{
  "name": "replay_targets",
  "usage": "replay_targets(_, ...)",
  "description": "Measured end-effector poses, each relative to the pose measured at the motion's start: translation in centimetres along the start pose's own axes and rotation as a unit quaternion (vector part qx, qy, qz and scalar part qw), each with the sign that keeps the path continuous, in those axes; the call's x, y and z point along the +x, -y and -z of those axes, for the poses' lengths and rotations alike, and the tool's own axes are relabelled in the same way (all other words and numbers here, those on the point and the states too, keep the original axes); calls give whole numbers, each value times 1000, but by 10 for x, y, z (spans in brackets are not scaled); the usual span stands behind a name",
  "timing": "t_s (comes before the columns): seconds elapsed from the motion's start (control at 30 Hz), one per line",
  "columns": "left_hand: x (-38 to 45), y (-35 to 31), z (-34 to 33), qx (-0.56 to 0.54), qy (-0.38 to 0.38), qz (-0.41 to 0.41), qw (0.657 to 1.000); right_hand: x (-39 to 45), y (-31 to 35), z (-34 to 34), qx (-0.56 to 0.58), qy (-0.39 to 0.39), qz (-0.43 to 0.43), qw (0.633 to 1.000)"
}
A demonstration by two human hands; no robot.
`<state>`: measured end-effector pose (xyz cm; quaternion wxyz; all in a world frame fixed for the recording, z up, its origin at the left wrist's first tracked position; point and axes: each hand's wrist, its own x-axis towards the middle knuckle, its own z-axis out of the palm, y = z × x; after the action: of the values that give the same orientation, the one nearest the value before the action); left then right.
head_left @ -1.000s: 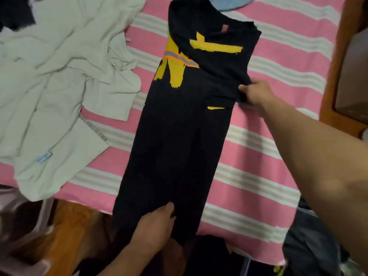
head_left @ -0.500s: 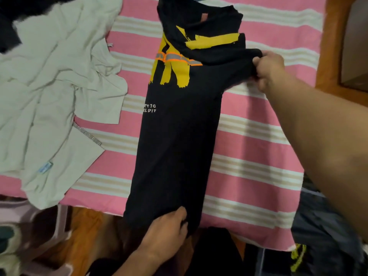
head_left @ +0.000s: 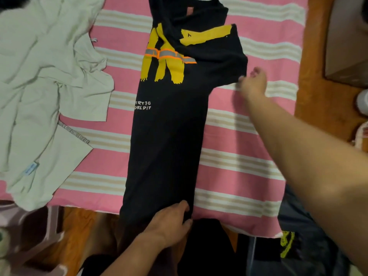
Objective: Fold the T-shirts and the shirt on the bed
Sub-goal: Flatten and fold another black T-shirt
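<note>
The black T-shirt (head_left: 167, 136) lies on the bed (head_left: 239, 136) as a long narrow strip. Its long axis runs from the near edge of the bed up to the far side. The left hand (head_left: 169, 222) rests at the near end, with its fingers curled on the hem. The right hand (head_left: 253, 81) is beside the sleeve, to the right of the strip; it is blurred, so its grip cannot be told. The sleeve lies to the left of this hand, so the right hand is the nearer one to fold it inward.
</note>
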<state>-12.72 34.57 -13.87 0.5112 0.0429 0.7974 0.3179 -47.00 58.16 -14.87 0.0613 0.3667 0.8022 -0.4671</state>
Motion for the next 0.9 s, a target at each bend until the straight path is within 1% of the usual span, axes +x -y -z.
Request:
replay_targets(0.07, -7, 0, 0, -41, 37, -9, 998, -55, -33, 4, -32, 19, 40, 999)
replay_targets(0.1, -13, 3, 0, -44, 33, -9, 998, -89, -51, 7, -56, 46, 60, 996)
replay_targets(0.13, -19, 10, 2, -33, 3, -8, 999, -125, -70, 9, -84, 70, 77, 991)
replay_targets(0.17, -26, 20, 4, -6, -60, -6, 998, -162, -89, 12, -109, 95, 78, 986)
replay_targets(0.2, -34, 34, 8, 25, -140, 8, 990, -198, -109, 15, -125, 116, 68, 983)
replay_targets(0.27, -50, 64, 21, 47, -276, 73, 957, -259, -145, 15, -139, 157, 14, 978)
replay_targets(0.3, -56, 78, 29, 31, -309, 115, 943, -284, -160, 13, -144, 174, -22, 974)
replay_targets(0.33, -61, 91, 35, -2, -318, 161, 934, -304, -175, 9, -150, 186, -46, 970)
replay_targets(0.4, -63, 110, 42, -89, -289, 221, 927, -333, -196, 1, -162, 183, -54, 968)
replay_targets(0.47, -60, 120, 43, -149, -232, 221, 935, -346, -205, -6, -163, 157, -73, 971)
replay_targets(0.53, -61, 125, 43, -170, -187, 205, 946, -352, -205, -9, -157, 131, -122, 971)
replay_targets(0.6, -68, 127, 44, -162, -176, 194, 951, -355, -209, -10, -162, 115, -150, 968)
replay_targets(0.73, -89, 127, 44, -130, -209, 196, 949, -365, -207, -1, -153, 112, -156, 969)
replay_targets(0.83, -100, 133, 34, -75, -237, 186, 950, -368, -208, 5, -183, 121, -163, 962)
replay_targets(0.9, -98, 136, 32, -29, -241, 185, 952, -366, -212, 4, -202, 125, -167, 957)
